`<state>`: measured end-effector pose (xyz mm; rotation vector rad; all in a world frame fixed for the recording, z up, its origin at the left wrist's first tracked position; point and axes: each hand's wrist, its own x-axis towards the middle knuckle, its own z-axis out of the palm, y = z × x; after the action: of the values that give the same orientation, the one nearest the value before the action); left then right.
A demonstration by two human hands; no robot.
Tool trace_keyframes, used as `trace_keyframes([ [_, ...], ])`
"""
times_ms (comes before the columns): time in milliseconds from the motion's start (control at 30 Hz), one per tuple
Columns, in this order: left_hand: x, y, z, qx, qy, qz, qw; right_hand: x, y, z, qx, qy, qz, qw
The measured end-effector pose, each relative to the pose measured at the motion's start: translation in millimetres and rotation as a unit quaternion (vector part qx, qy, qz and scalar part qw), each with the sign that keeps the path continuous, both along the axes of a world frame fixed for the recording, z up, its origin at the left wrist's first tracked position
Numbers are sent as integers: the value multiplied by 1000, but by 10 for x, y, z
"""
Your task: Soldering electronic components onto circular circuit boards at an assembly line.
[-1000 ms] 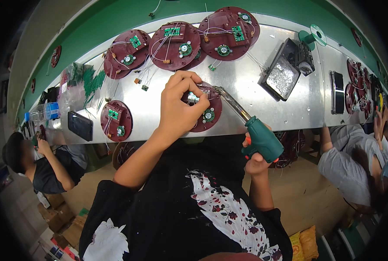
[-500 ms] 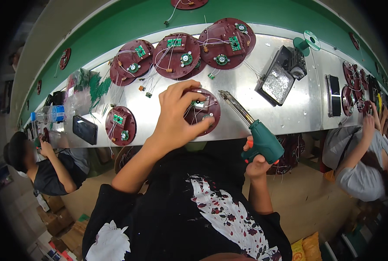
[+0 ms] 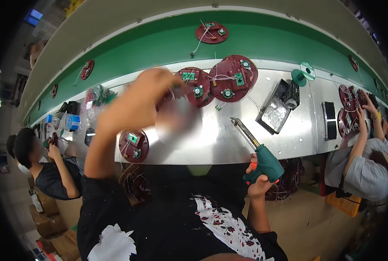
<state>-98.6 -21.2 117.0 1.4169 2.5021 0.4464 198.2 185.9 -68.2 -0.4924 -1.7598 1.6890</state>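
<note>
My left hand [image 3: 152,89] is raised toward the stacked discs and smeared by motion. Below its fingers, a maroon round disc [image 3: 183,116] shows only as a blur and seems to be carried in that hand. My right hand [image 3: 259,188] grips a green soldering gun [image 3: 270,165] by its handle, with the metal tip pointing up and left over the bench. Behind my left hand, several maroon discs with green circuit boards and white wires overlap, among them a disc [image 3: 222,80] at their right end. One more disc [image 3: 134,150] lies at the bench's near edge, left of centre.
A black tray with silvery contents [image 3: 275,114] and a green wire spool [image 3: 299,77] stand to the right. Beyond the bench [image 3: 229,148], a green strip [image 3: 159,50] carries another disc [image 3: 211,32]. A phone [image 3: 329,120] and a co-worker [image 3: 363,167] are at right, another person [image 3: 55,174] at left.
My left hand has swung up and left from in front of me, and the disc has left its spot there. My right hand still holds the soldering gun. The view has tilted upward.
</note>
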Motion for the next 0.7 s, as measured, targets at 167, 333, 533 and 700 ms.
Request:
trace_keyframes([
  [167, -1472, 137, -250, -151, 72, 331, 929, -46, 31, -17, -4, 27, 35, 999],
  [333, -1895, 1226, -938, -126, 142, 242, 952, -10, 2, 48, -6, 15, 10, 1000],
  [533, -2158, 1912, -1389, 15, 153, 104, 983, -78, -47, 115, 5, 7, 10, 1000],
  [700, -1977, 1668, -1038, 12, 227, 60, 972, -142, -116, 188, 9, 15, -39, 999],
])
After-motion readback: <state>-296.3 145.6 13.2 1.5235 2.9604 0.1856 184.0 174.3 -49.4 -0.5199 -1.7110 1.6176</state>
